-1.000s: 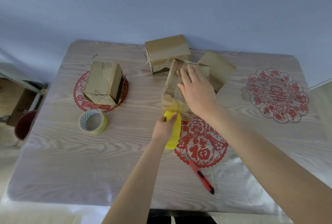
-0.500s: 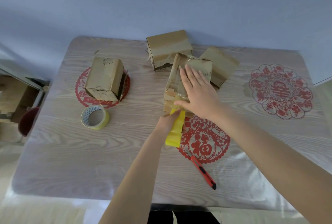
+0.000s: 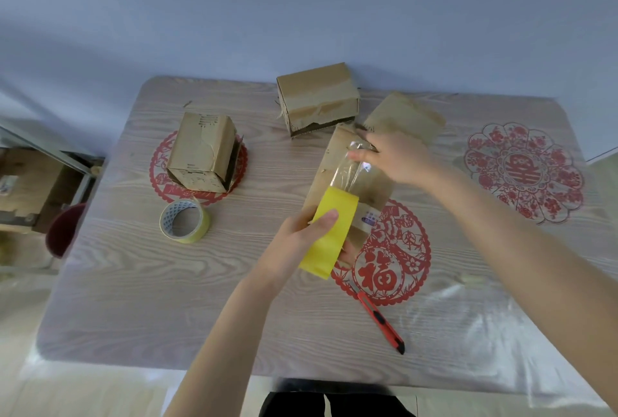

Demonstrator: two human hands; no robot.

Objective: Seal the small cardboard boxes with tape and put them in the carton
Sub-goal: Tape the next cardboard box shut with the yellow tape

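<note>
A small cardboard box lies mid-table, long side toward me. My left hand grips a yellow tape roll at the box's near end. A clear strip of tape runs from the roll up over the box top. My right hand pinches the strip's far end near the box's far edge. Three more small cardboard boxes sit around: one box at left, one box at the back, one box behind my right hand.
A second tape roll lies flat at the left. A red utility knife lies near the front edge. Red paper-cut decorations sit under the table's clear cover. A dark red stool stands left of the table.
My right hand left the box top and pulled the tape end toward the box's far edge. My left hand drew the roll back toward me, stretching the strip.
</note>
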